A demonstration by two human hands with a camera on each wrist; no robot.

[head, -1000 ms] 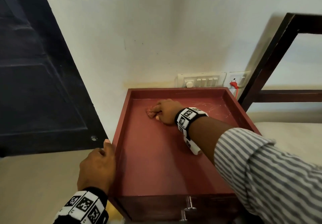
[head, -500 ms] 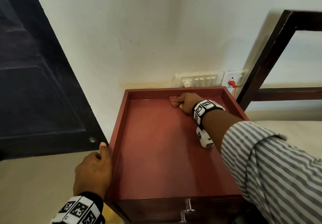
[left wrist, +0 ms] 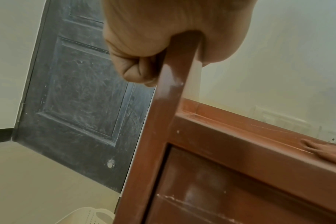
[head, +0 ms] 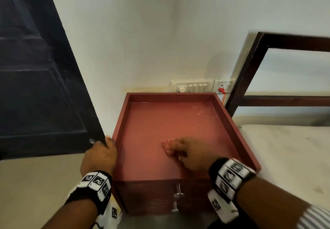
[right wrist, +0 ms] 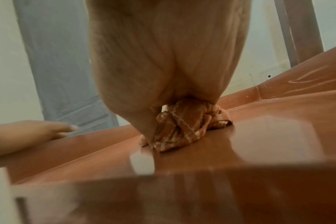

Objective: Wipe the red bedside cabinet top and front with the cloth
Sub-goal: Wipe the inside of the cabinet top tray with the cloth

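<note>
The red bedside cabinet (head: 153, 121) stands against the white wall (head: 160, 32), its recessed top walled in by a raised rim. On that top, toward the near half, lies the bunched checked cloth (right wrist: 180, 124), and my right hand (head: 189, 154) is clenched round it, pressing it onto the surface. My left hand (head: 100, 157) grasps the cabinet's left rim, thumb over the edge. Two metal drawer knobs (head: 178, 192) stick out of the front. A dark door (head: 35, 77) stands left, a switch panel (head: 193, 86) behind, a dark bed frame (head: 250, 68) right.
</note>
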